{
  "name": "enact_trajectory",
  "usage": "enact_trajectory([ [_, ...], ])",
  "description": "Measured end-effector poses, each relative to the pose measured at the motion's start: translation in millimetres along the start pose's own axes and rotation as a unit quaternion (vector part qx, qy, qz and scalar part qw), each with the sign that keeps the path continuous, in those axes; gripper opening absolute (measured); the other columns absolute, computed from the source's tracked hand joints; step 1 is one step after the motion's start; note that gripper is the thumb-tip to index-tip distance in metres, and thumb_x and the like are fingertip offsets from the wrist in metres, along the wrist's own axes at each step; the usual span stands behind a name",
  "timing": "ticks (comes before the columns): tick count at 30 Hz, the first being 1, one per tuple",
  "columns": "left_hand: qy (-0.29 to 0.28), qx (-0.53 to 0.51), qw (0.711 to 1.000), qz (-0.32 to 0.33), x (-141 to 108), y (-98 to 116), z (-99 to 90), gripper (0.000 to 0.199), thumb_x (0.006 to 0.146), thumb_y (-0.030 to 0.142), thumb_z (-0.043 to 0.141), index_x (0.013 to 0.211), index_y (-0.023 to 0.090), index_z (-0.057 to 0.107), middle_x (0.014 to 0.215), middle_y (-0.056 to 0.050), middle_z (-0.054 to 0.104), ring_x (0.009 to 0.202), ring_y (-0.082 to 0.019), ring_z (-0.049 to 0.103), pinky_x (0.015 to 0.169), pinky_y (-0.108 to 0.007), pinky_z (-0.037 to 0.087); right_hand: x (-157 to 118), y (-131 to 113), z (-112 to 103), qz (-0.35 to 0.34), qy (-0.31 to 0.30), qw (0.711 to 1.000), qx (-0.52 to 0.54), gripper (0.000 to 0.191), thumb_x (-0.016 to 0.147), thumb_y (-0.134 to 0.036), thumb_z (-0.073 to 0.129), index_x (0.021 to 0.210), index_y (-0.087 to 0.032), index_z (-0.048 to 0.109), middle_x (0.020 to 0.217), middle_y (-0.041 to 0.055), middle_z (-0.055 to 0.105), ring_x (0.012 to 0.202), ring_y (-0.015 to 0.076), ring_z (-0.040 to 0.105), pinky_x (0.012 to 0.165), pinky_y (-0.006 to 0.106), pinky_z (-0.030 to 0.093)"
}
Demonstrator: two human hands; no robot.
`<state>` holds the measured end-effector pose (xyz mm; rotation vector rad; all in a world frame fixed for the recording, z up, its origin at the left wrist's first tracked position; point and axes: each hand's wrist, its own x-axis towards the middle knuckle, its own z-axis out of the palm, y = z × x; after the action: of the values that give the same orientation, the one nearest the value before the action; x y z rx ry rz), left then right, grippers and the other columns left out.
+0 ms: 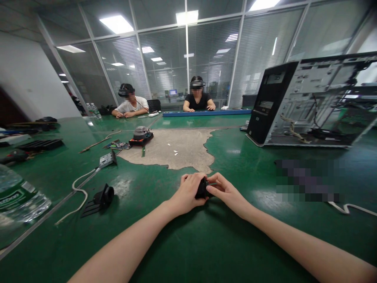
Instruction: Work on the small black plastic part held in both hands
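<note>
Though small, blk part (202, 189) btwn hands (188, 191) (226, 191)

Black plastic part (201, 189), glossy tabletop (188, 243), matt patch (191, 137).

Between the fingers (217, 178) is a part (201, 189); left of them on the table (182, 251), a bracket (101, 198), then a bottle (20, 198); beyond them, rightward, a computer case (263, 112).
</note>
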<state>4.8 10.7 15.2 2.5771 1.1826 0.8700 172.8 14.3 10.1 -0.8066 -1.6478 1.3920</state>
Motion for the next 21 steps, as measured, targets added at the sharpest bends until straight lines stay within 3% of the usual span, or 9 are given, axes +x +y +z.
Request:
enact_trajectory([
  [7,-0.003,0.002,1.000,0.000,0.4,-1.1,2.2,0.055,0.065,0.022,0.060,0.112,0.023,0.032,0.110,-0.005,0.048,0.104,-0.022,0.043,0.089,-0.037,0.025,-0.3,0.0,-0.5,-0.031,0.020,0.998,-0.058,0.027,0.072,-0.025,0.058,0.095,-0.022,0.045,0.099,0.0038,0.051,0.096,0.0174,0.052,0.081,0.034,0.046],
  [15,-0.011,0.004,1.000,-0.001,1.0,-0.2,0.6,0.057,0.062,0.018,0.060,0.112,0.024,0.032,0.110,-0.005,0.048,0.104,-0.022,0.043,0.089,-0.037,0.025,-1.0,0.3,-6.9,-0.021,-0.038,0.999,-0.020,0.028,0.070,-0.024,0.061,0.092,-0.022,0.043,0.094,0.0011,0.052,0.090,0.0152,0.056,0.082,0.034,0.046],
  [21,-0.003,0.005,1.000,0.000,1.3,0.1,1.1,0.056,0.064,0.021,0.060,0.112,0.024,0.031,0.109,-0.005,0.048,0.103,-0.022,0.044,0.088,-0.037,0.026,0.2,-1.4,-4.2,-0.016,-0.003,1.000,-0.023,0.020,0.072,-0.027,0.059,0.085,-0.021,0.045,0.088,0.0002,0.053,0.086,0.0149,0.056,0.075,0.032,0.048],
])
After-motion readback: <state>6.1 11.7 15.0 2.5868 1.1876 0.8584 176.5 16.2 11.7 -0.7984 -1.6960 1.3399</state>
